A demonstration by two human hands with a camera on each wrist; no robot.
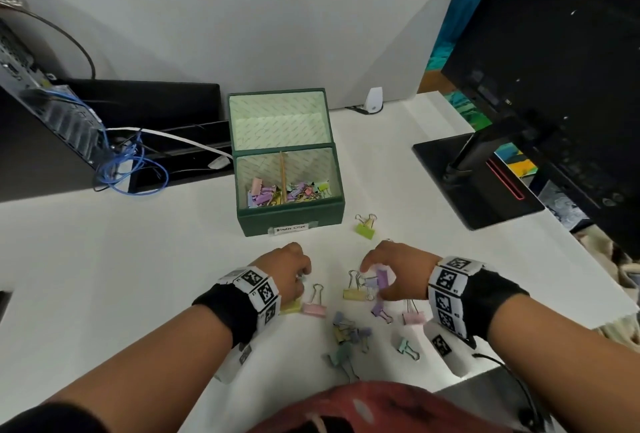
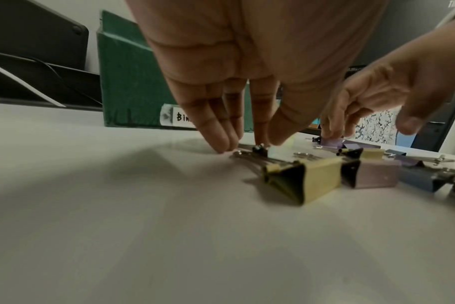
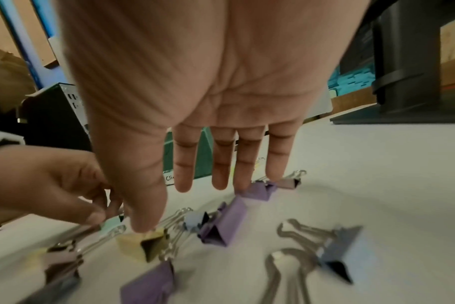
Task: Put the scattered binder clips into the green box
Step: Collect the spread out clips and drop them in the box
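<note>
Nearest: binder clips (image 1: 349,332) loose on the desk (image 1: 121,259), short of the green box (image 1: 289,214). Right hand (image 1: 398,268) spread over a purple clip (image 3: 257,190), grip open, ready to gather. Left hand (image 1: 292,268) pinching a pale clip (image 2: 278,153) by its wire end. Farther: box open, many clips already inside.

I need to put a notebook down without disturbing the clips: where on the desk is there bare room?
Bare desk lies left of the green box and left hand, below the blue cables. A smaller patch lies between the green clip and the monitor base. Around the right hand it is crowded with clips.
</note>
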